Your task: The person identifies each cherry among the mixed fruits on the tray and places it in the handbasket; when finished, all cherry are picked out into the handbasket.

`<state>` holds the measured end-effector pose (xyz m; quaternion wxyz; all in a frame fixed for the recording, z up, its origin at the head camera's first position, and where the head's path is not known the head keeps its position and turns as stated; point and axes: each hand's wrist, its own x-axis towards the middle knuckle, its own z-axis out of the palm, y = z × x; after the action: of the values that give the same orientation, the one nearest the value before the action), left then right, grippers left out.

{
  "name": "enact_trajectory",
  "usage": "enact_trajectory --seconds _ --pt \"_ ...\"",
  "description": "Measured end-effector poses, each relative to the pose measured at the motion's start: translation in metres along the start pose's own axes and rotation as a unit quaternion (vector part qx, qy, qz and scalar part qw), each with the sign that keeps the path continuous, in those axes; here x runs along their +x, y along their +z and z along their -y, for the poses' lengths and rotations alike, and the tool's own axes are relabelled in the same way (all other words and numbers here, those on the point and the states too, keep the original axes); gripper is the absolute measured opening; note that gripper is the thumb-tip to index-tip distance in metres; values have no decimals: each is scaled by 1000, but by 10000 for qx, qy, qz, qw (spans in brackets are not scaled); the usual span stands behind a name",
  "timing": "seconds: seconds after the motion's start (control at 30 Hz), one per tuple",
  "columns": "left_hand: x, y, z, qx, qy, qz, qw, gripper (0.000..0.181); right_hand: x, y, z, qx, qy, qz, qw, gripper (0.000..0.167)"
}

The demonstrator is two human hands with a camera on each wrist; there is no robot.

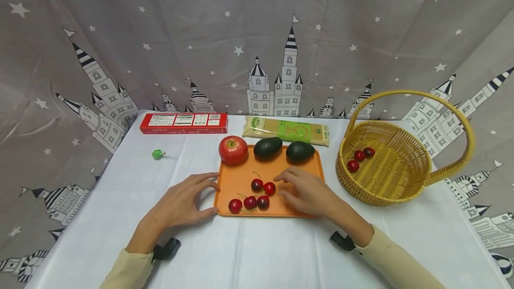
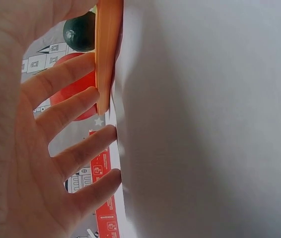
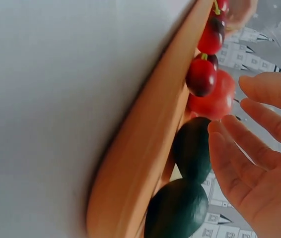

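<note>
An orange tray lies in the middle of the table with several cherries toward its front. Along its back are a red, round fruit like a pomegranate and two dark green avocados. My left hand touches the tray's left edge with spread fingers; in the left wrist view the fingertips meet the rim. Over the right part of the tray hovers my right hand, its fingers loosely bent beside the cherries and nothing in its grasp. The right wrist view shows a gap between thumb and fingers.
A yellow wicker basket with a tall handle stands at the right, holding three cherries. Behind the tray lie a pasta packet and a red box. A small green wrapped candy sits at the left.
</note>
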<state>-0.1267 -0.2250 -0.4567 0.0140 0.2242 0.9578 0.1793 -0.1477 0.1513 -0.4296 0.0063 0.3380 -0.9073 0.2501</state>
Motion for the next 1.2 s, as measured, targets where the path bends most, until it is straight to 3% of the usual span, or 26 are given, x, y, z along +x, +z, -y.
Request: enact_trajectory --seconds 0.53,1.2 --pt "2 2 1 -11 134 -137 9998 46 17 15 2 -211 23 480 9986 33" --pt "0 1 2 5 106 -87 9999 45 23 19 2 -291 25 658 9974 33"
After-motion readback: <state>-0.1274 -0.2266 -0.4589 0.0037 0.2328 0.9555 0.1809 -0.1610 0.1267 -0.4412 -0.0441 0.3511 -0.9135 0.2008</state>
